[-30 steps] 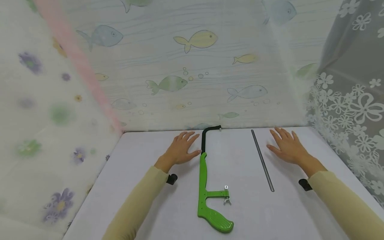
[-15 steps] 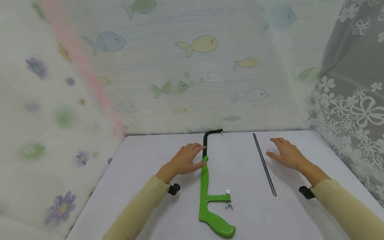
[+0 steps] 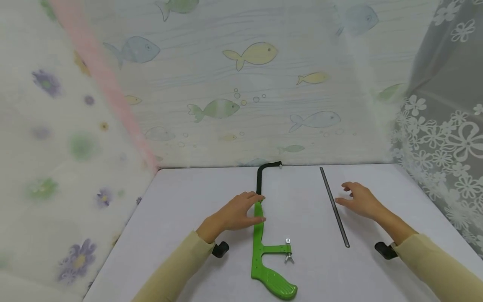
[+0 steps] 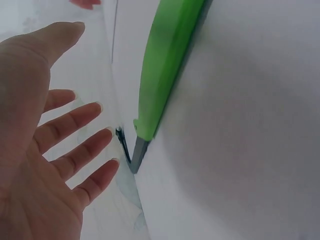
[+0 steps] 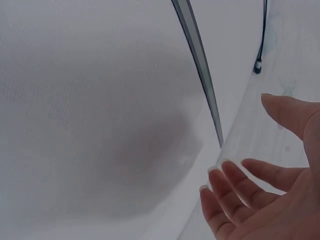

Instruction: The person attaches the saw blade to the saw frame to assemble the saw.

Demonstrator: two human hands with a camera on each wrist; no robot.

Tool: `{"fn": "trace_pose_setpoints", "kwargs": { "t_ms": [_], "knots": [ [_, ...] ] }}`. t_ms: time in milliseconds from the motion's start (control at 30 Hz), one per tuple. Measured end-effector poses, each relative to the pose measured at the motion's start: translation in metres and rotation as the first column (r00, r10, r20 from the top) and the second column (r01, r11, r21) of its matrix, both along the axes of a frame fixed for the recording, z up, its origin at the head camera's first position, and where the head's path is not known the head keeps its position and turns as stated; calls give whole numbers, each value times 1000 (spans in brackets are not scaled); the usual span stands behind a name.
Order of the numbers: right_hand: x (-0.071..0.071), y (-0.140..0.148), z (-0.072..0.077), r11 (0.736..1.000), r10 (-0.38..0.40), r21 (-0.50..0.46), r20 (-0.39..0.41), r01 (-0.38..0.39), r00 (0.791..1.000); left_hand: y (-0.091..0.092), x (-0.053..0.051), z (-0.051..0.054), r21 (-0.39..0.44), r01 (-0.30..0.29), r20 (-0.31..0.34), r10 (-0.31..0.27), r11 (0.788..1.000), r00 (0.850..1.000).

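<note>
Fish-print cloth (image 3: 264, 92) behind, white surface (image 3: 181, 201) below. Our left fingers (image 4: 72, 124) just came down over the green saw frame (image 3: 257, 239), our right fingers (image 5: 245, 185) dropped beside the metal rod (image 3: 335, 208); both relaxed, holding nothing, so both pieces look reachable now.

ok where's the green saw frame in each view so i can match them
Head: the green saw frame lies just right of centre, reaching almost to the bottom edge.
Left wrist: green part at top centre, black bar below it.
Right wrist: only its black end, top right.
Shared landmark: the white table's far edge, against the printed curtain.
</note>
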State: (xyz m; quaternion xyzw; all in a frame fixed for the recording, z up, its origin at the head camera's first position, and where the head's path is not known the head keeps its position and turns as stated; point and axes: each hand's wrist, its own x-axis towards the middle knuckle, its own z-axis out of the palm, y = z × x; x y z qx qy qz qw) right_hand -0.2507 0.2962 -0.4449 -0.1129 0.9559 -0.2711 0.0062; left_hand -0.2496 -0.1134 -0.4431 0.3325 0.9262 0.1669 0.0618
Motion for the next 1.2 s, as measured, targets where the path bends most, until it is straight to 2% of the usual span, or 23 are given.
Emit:
{"fn": "trace_pose_setpoints", "kwargs": {
  "t_ms": [200, 433, 900, 1200],
  "knots": [
    [9, -5, 2, 999, -34, -34, 29, 35, 999, 6, 14, -2, 20, 18, 54, -19, 1000, 998],
    [14, -9, 0, 996, -48, -66, 81, 53, 996, 12, 22, -7, 31, 52, 88, -54, 998, 995],
    [19, -13, -4, 993, -104, -42, 168, 112, 980, 27, 37, -11, 68, 203, 134, -211, 977, 968],
    [21, -18, -5, 990, -138, 23, 189, 136, 972, 38, 44, -18, 55, 245, 128, -250, 968, 960]
  ]
}}
